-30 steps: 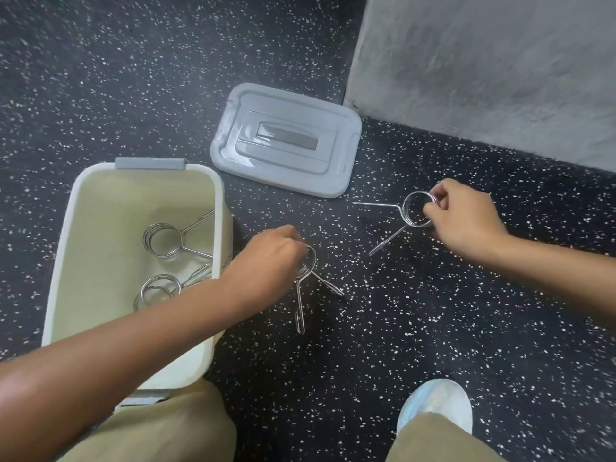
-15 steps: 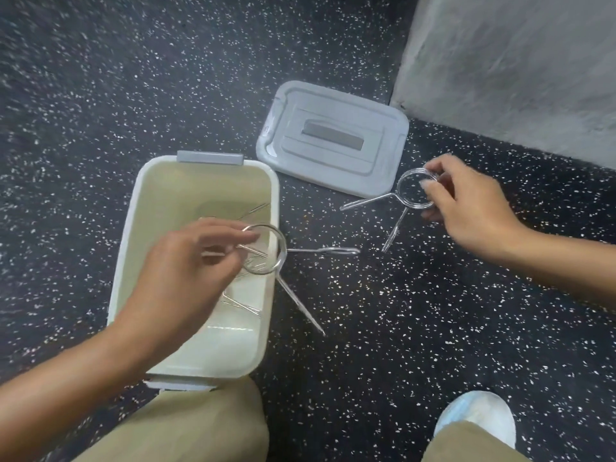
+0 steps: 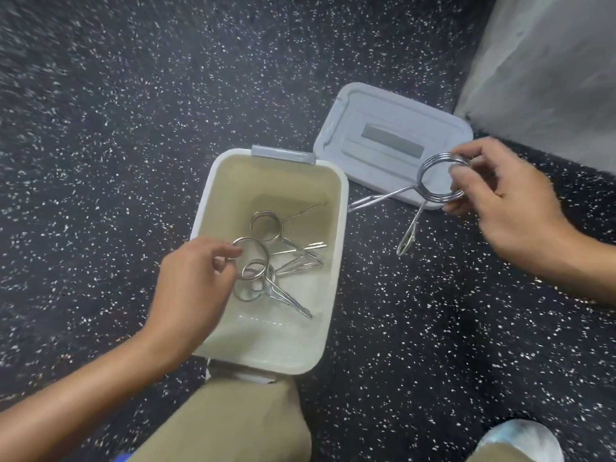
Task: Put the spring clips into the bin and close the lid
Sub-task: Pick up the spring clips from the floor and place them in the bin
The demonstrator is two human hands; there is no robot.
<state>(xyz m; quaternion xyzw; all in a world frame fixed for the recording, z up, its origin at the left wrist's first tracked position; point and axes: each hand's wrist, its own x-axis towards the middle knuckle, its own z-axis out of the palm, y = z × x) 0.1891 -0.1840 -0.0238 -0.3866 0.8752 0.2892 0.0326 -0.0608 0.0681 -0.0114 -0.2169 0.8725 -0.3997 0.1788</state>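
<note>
A cream bin (image 3: 337, 261) stands open on the speckled floor, with several metal spring clips (image 3: 266, 225) lying inside. My left hand (image 3: 196, 281) reaches into the bin from the left, thumb and forefinger pinching the ring of a spring clip (image 3: 250, 242) just above the others. My right hand (image 3: 510, 208) holds another spring clip (image 3: 430, 175) by its coil in the air, right of the bin, with its two handles pointing down and left. The grey lid (image 3: 383, 128) lies flat on the floor behind the bin's far right corner.
A grey concrete block or wall (image 3: 550, 61) rises at the top right, just behind the lid. My khaki-trousered knee (image 3: 240, 421) touches the bin's near end. A light-coloured shoe (image 3: 523, 441) is at the bottom right. Black speckled floor (image 3: 100, 128) surrounds everything.
My left hand carried its clip from the floor, over the rim and down into the bin. My right hand lifted its clip off the floor and holds it near the lid.
</note>
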